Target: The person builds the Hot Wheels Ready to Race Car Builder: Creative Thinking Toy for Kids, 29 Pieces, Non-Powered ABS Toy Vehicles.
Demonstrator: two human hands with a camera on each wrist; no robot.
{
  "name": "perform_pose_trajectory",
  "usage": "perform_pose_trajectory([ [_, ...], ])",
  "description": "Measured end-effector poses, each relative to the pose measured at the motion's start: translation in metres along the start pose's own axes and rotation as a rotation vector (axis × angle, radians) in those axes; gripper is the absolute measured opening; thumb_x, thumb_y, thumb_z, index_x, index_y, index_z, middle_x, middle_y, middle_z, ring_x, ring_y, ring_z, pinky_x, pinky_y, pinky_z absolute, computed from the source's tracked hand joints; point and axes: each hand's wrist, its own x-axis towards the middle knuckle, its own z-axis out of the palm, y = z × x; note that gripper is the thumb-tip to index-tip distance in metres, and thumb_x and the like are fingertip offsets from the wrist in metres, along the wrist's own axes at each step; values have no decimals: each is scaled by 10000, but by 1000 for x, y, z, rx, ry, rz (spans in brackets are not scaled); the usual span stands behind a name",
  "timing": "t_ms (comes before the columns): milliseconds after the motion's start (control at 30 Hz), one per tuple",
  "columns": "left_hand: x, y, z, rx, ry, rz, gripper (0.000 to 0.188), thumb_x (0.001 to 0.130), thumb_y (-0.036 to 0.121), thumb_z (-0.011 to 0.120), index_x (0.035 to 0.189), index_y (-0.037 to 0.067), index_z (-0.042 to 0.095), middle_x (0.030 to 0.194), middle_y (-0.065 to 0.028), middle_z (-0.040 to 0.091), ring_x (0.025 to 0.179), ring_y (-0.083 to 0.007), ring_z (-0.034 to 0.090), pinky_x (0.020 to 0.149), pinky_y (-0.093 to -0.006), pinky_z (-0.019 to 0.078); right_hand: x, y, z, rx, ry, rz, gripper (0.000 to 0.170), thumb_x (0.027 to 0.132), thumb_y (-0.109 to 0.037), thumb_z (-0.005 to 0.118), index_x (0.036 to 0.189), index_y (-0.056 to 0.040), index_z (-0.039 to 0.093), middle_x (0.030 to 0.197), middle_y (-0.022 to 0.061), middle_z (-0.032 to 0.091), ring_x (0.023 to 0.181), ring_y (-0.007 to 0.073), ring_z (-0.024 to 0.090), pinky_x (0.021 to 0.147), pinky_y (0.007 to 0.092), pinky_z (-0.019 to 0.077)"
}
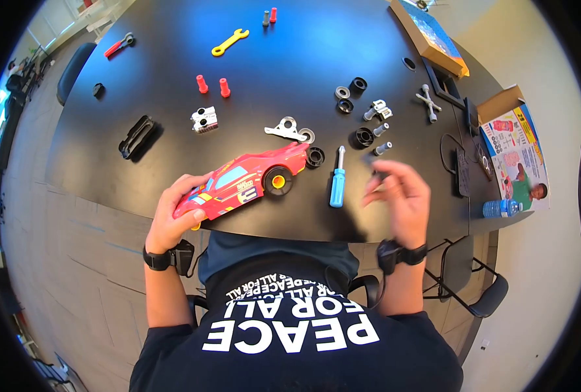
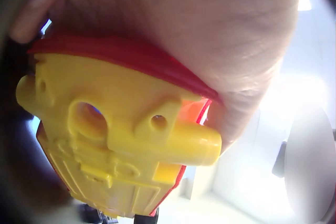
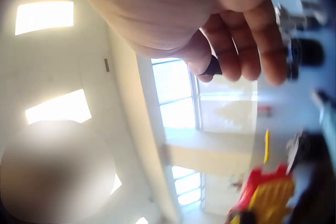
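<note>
In the head view a red toy car (image 1: 235, 183) is tilted above the table's near edge, with one black wheel (image 1: 278, 181) on its side. My left hand (image 1: 173, 212) grips its front end. The left wrist view shows its yellow underside (image 2: 121, 134) below my left hand (image 2: 173, 24). To the right of the car, my right hand (image 1: 401, 199) is raised and blurred. Between thumb and fingers my right hand (image 3: 210, 29) pinches a small dark piece (image 3: 212, 67), mostly hidden. A blue screwdriver (image 1: 337, 186) lies between the car and that hand.
Beyond the car are a white bracket (image 1: 284, 128), an engine block (image 1: 204, 120) and a black frame (image 1: 137, 138). Loose wheels (image 1: 363, 137), red pegs (image 1: 224, 87), a yellow wrench (image 1: 230, 42) and a grey cross wrench (image 1: 428, 103) are scattered. A water bottle (image 1: 501, 208) lies right.
</note>
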Motion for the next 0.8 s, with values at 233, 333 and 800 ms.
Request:
perform_pose_trajectory([
  [233,-17,12,26,180,97,81,886,825,503,892,1468,-67,676,1215,-158,668,1143,-273,670,1073,-388,503,-6,22,66,45,-389,125,267,1187,-63,559,1362,3,749,1000,48,735,902,117,746,804,270,649],
  [333,-26,19,30,212,124,95,880,806,466,915,1466,-64,673,1205,-169,667,1125,-283,674,1052,-391,517,-4,24,69,81,-314,210,269,1189,-60,553,1374,-14,741,982,35,721,868,90,718,798,264,642],
  [800,-31,32,45,338,166,104,835,801,416,905,1437,-73,676,1210,-204,692,1076,-323,702,1003,-408,551,-2,39,70,-536,102,-143,251,1004,-168,867,891,-43,680,658,19,633,554,110,542,547,294,431],
])
